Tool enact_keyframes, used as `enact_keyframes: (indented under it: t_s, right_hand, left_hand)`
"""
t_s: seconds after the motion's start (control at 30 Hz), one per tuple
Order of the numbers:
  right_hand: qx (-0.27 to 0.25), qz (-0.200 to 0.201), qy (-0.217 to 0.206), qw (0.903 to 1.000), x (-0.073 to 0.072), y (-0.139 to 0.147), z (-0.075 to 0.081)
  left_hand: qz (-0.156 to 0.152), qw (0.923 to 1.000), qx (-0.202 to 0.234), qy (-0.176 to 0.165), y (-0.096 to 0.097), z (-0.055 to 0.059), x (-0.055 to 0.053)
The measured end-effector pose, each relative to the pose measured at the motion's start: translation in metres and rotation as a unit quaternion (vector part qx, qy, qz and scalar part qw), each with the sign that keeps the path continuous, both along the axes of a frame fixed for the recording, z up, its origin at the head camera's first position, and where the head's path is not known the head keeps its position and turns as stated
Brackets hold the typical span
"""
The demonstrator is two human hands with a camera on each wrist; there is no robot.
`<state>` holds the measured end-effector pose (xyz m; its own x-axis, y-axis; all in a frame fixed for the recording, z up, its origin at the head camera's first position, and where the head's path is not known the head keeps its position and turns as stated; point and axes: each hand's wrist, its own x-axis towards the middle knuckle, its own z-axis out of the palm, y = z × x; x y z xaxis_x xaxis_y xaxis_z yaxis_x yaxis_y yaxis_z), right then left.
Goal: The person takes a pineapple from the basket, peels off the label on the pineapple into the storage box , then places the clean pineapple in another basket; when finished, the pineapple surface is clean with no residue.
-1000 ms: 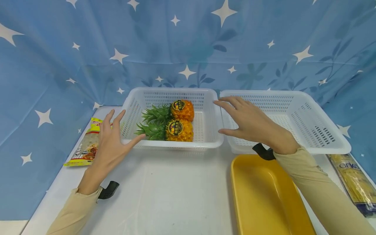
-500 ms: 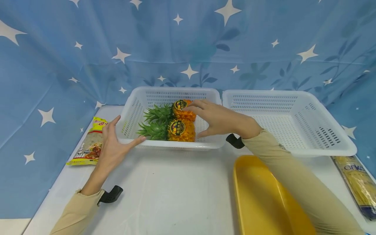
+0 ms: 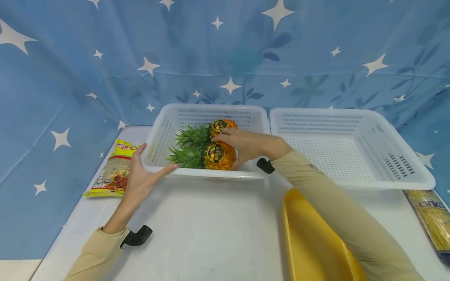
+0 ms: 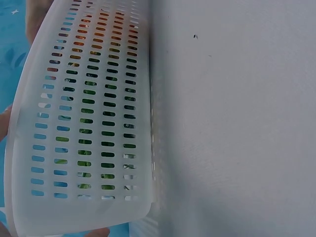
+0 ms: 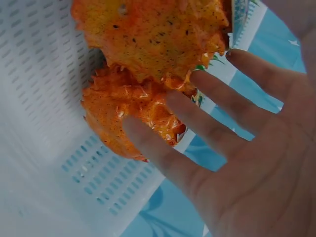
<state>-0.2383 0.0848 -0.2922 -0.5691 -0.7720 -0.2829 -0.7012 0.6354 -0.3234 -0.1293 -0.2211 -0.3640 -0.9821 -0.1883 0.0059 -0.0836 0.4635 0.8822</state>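
Note:
Two pineapples with green leaves lie side by side in a white perforated basket (image 3: 207,173). My right hand (image 3: 249,144) reaches over the near pineapple (image 3: 215,153), fingers toward its far side and thumb by its right end. In the right wrist view those fingers (image 5: 212,133) are spread and fairly straight; firm contact cannot be made out. Behind it sits the more orange far pineapple (image 3: 230,124), partly covered. My left hand (image 3: 142,177) rests at the basket's front left corner, thumb along the near rim, other fingers outside the left wall. The left wrist view shows the basket's slotted side (image 4: 94,113).
A second white basket (image 3: 327,156) stands to the right. Before it lies a yellow tray (image 3: 313,238), partly under my right forearm. A yellow food packet (image 3: 114,175) lies at left, a pasta packet (image 3: 430,218) at right. A blue starry curtain (image 3: 197,50) hangs behind.
My right hand has moved left from between the baskets and down over the near pineapple. My left hand has come in against the basket corner.

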Motion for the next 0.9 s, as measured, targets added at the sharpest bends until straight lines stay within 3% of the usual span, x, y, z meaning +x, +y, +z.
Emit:
enact_keyframes:
  t_s: [0.43,0.9]
  right_hand:
    - [0.040,-0.003,-0.033,0.9987,-0.006,-0.016,-0.006]
    - [0.049,0.012,-0.030,0.9983,-0.008,-0.026,-0.010]
  left_hand:
    - [-0.008,0.9999,0.007,0.001,0.000,-0.001,-0.001]
    - [-0.019,0.9994,0.025,0.015,0.000,-0.002,0.000]
